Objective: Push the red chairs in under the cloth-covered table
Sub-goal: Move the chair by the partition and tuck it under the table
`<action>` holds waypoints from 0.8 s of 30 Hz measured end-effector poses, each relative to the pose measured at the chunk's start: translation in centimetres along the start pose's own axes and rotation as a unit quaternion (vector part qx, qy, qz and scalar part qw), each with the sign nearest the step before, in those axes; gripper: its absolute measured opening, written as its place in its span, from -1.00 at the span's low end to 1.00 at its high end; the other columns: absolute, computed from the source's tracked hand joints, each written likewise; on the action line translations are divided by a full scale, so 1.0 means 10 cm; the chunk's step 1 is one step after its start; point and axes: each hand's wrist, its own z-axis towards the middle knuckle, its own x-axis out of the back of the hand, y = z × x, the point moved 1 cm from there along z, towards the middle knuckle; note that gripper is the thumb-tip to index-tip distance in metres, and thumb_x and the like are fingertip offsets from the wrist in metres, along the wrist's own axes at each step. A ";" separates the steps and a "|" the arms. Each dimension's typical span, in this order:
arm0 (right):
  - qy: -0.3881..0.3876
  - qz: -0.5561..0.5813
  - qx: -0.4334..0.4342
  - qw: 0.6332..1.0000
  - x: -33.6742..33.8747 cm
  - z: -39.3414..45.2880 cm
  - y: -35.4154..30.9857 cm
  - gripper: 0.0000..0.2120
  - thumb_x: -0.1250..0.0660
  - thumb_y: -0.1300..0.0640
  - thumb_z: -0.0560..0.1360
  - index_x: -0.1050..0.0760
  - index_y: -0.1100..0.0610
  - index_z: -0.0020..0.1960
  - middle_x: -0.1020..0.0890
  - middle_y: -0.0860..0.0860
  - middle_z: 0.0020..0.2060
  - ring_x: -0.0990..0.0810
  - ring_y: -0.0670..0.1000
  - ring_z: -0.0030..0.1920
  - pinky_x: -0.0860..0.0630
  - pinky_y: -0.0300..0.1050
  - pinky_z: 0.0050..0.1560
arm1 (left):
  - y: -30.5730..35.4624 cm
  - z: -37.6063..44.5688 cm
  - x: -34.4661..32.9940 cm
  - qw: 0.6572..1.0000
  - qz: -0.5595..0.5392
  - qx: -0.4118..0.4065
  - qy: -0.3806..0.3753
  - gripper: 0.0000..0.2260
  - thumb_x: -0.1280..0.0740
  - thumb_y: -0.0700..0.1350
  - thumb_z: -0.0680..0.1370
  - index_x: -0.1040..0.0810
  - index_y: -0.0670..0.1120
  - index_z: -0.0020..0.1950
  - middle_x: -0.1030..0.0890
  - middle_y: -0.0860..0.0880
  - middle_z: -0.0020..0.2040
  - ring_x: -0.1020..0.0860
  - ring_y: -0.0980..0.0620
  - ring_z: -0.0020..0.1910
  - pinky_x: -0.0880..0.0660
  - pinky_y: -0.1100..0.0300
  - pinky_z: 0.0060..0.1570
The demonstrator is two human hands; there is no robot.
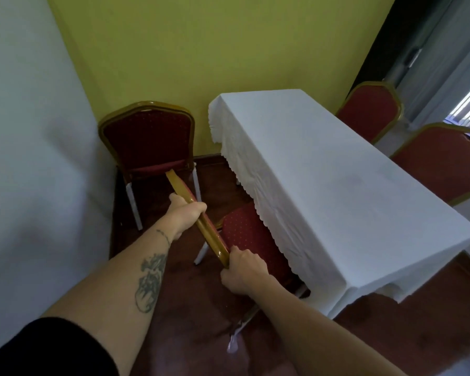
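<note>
Table (337,164): rectangular, covered by a white cloth with a scalloped edge that hangs down its sides; its far short edge stands near the yellow-green wall (201,63).

Held red chair (244,234): at the table's near long edge, toward the near corner. Red dotted seat, gold-coloured frame, pale metal legs. The seat lies partly under the hanging cloth; the backrest top rail (198,218) runs roughly parallel to that table edge, just outside it.

Left hand (186,213): clenched around the top rail of this chair, at about the rail's middle. The forearm carries dark tattoos; a black sleeve shows at the upper arm.

Right hand (243,270): closed on the near end of the same rail, where it turns down into the side of the frame.

Second red chair (147,139): in the room corner beyond the table's far left corner, between the white wall (25,131) and the table, clear of the cloth. Its backrest faces the camera.

Third red chair (369,112) and fourth red chair (442,164): along the table's far long edge, only their backrests visible above the tabletop.

Floor (201,308): dark red carpet.
</note>
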 end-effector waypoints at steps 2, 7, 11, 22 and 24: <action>-0.002 0.001 0.002 1.000 0.07 0.11 0.04 -0.48 -0.34 -0.04 0.50 -0.34 0.10 0.40 -0.59 0.12 0.14 -0.61 0.20 0.13 -0.57 0.12 0.13 | 0.09 0.14 -0.07 1.000 0.008 0.004 -0.006 -0.21 -0.42 -0.12 0.48 -0.02 -0.23 0.56 -0.43 -0.22 0.34 -0.46 -0.19 0.29 -0.46 -0.09 0.27; 0.001 -0.026 0.034 0.999 0.25 0.40 0.18 -0.14 -0.31 -0.07 0.49 0.09 0.03 0.63 -0.59 0.16 0.18 -0.61 0.24 0.12 -0.55 0.13 0.11 | 0.30 0.45 -0.26 1.000 0.015 0.011 -0.005 -0.33 -0.41 -0.13 0.48 -0.15 -0.18 0.48 -0.46 -0.08 0.10 -0.48 -0.04 0.03 -0.41 0.05 -0.03; -0.019 -0.043 0.086 0.995 0.35 0.67 0.26 -0.06 -0.29 -0.15 0.46 0.21 -0.05 0.64 -0.59 0.15 0.17 -0.62 0.25 0.10 -0.52 0.14 0.09 | 0.37 0.64 -0.32 1.000 0.015 0.013 0.012 -0.42 -0.41 -0.15 0.45 -0.24 -0.15 0.39 -0.49 -0.05 0.03 -0.50 0.03 -0.07 -0.39 0.15 -0.26; -0.085 0.025 0.095 0.991 0.45 1.09 0.23 0.06 -0.29 -0.21 0.33 0.33 -0.18 0.60 -0.57 0.10 0.26 -0.58 0.24 0.20 -0.49 0.16 0.23 | 0.56 0.89 -0.31 0.999 0.016 0.031 0.027 -0.48 -0.40 -0.14 0.42 -0.32 -0.08 0.34 -0.55 -0.09 0.10 -0.56 -0.09 0.07 -0.56 -0.11 0.15; -0.151 0.041 0.100 0.983 0.49 1.11 0.27 0.12 -0.35 -0.20 0.34 0.39 -0.16 0.59 -0.54 0.12 0.33 -0.59 0.22 0.21 -0.50 0.16 0.26 | 0.56 0.85 -0.29 0.998 0.045 0.040 0.018 -0.46 -0.40 -0.09 0.45 -0.29 -0.09 0.38 -0.54 -0.08 0.11 -0.56 -0.07 0.07 -0.55 -0.08 0.16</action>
